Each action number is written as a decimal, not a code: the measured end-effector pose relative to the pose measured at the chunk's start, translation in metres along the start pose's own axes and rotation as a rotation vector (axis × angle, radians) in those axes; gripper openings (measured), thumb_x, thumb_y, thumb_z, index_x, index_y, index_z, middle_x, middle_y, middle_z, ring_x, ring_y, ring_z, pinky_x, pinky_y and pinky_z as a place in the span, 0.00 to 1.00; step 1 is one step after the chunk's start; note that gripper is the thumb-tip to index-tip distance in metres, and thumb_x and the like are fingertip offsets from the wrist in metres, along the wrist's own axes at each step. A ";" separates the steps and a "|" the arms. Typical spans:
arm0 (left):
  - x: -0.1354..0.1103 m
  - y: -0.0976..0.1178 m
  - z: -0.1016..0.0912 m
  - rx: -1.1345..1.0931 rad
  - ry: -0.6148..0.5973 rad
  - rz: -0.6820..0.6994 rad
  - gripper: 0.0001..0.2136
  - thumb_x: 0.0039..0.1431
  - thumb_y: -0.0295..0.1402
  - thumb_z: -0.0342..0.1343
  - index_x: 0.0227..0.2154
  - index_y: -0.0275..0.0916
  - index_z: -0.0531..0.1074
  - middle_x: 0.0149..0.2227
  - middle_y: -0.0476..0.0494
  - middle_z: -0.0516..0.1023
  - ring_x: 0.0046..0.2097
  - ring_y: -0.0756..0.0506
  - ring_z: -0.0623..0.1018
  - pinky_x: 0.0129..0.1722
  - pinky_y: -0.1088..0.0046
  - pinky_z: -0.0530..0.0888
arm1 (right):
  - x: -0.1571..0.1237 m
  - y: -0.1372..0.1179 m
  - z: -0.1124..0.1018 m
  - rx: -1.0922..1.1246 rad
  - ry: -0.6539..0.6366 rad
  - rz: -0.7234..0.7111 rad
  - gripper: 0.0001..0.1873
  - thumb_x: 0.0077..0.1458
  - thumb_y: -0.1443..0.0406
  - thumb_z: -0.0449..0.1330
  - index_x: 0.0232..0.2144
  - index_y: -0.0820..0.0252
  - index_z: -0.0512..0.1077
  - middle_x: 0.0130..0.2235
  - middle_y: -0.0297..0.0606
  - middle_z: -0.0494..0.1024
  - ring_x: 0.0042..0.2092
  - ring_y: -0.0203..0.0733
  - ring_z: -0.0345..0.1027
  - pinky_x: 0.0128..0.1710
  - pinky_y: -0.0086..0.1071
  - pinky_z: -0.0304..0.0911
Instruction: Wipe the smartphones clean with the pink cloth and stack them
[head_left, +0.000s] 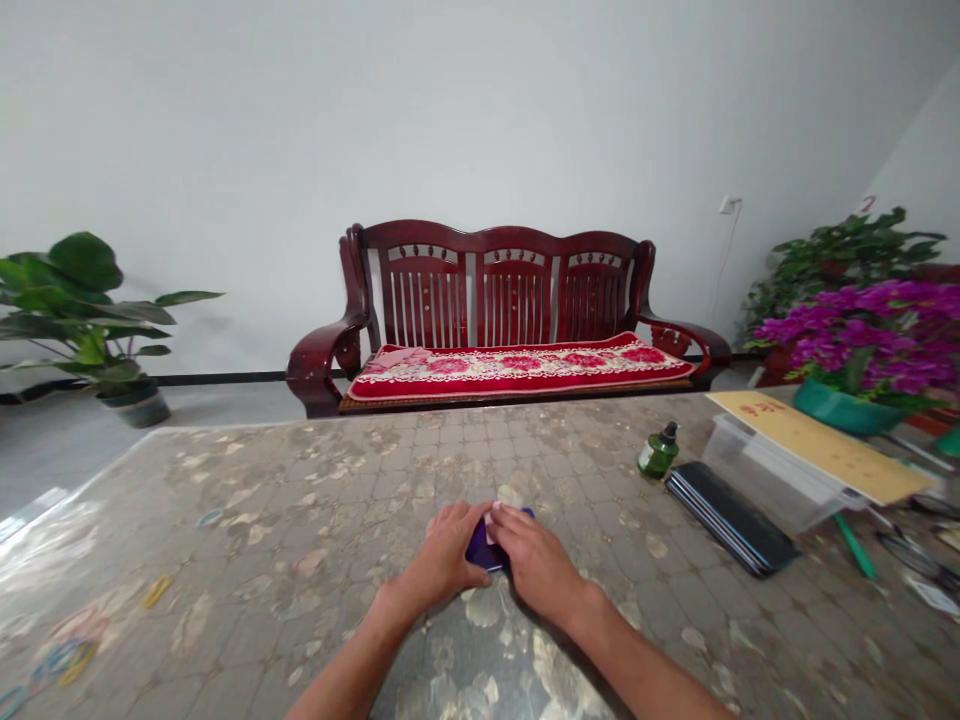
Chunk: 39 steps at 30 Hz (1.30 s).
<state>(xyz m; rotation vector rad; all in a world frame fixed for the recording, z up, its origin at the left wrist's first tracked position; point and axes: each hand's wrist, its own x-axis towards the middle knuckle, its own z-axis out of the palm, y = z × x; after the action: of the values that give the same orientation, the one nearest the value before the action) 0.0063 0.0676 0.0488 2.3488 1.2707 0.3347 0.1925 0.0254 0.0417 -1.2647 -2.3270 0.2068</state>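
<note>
Both my hands meet over a small dark purple-blue object lying on the patterned table. My left hand curls round its left side with the fingers closed on it. My right hand covers its right side, and its fingertips pinch a small pale pink bit at the object's top. Most of the object is hidden under my fingers, so I cannot name it.
A small green bottle, a stack of dark flat slabs and a clear plastic box with a yellow board lie at the right. Purple flowers stand beyond. A red wooden bench faces the table's far edge.
</note>
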 end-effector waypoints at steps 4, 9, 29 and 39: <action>0.000 -0.001 0.001 0.015 -0.013 -0.005 0.40 0.42 0.35 0.67 0.61 0.45 0.61 0.50 0.42 0.71 0.54 0.36 0.69 0.55 0.62 0.64 | -0.010 -0.007 0.001 0.055 -0.019 -0.121 0.21 0.59 0.74 0.54 0.54 0.63 0.72 0.57 0.44 0.74 0.61 0.42 0.63 0.65 0.36 0.55; -0.001 0.004 -0.004 0.035 -0.035 -0.034 0.40 0.42 0.35 0.68 0.61 0.43 0.61 0.52 0.41 0.71 0.55 0.36 0.68 0.55 0.62 0.63 | -0.017 0.008 -0.008 -0.036 0.059 0.032 0.22 0.58 0.76 0.51 0.51 0.64 0.74 0.54 0.47 0.76 0.59 0.44 0.66 0.62 0.40 0.60; -0.006 0.014 -0.012 0.073 -0.036 -0.032 0.35 0.47 0.33 0.62 0.60 0.42 0.63 0.51 0.41 0.72 0.53 0.37 0.69 0.54 0.65 0.64 | -0.042 -0.011 0.002 -0.130 0.043 0.062 0.25 0.57 0.76 0.54 0.55 0.63 0.72 0.57 0.47 0.73 0.60 0.46 0.65 0.63 0.39 0.60; -0.007 0.019 -0.008 0.105 0.000 -0.067 0.32 0.48 0.34 0.61 0.60 0.44 0.63 0.52 0.41 0.71 0.53 0.37 0.69 0.54 0.63 0.64 | -0.040 0.002 0.003 -0.197 0.088 0.107 0.27 0.56 0.79 0.50 0.56 0.66 0.70 0.58 0.49 0.72 0.60 0.48 0.65 0.62 0.42 0.61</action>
<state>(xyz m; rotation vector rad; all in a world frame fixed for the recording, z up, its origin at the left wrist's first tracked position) 0.0128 0.0544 0.0654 2.3854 1.3953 0.2527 0.2112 -0.0063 0.0249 -1.4640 -2.2506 -0.0441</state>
